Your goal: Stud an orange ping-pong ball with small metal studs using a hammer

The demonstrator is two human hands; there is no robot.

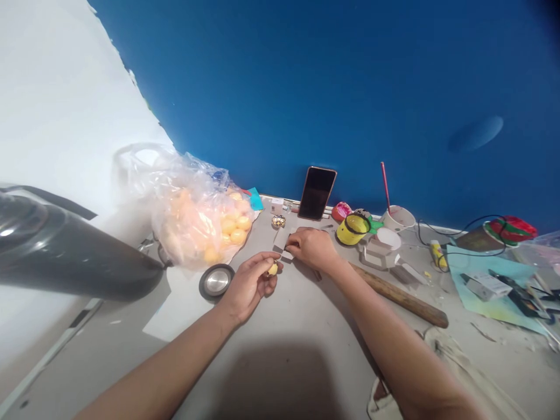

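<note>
In the middle of the table, my left hand pinches a small yellowish ball with dark marks between thumb and fingers. Just right of it, my right hand is closed, fingertips pressed together at a small pale grey open carton. Whatever those fingertips hold is too small and hidden to make out. Behind the carton sits a shiny, dark-patterned small round object. A round black-rimmed metal lid lies beside my left wrist.
At left stand a clear plastic bag of yellow-orange balls and a dark cylinder. A phone leans on the blue wall. To the right are a yellow cup, a white cup, a wooden stick and turquoise paper.
</note>
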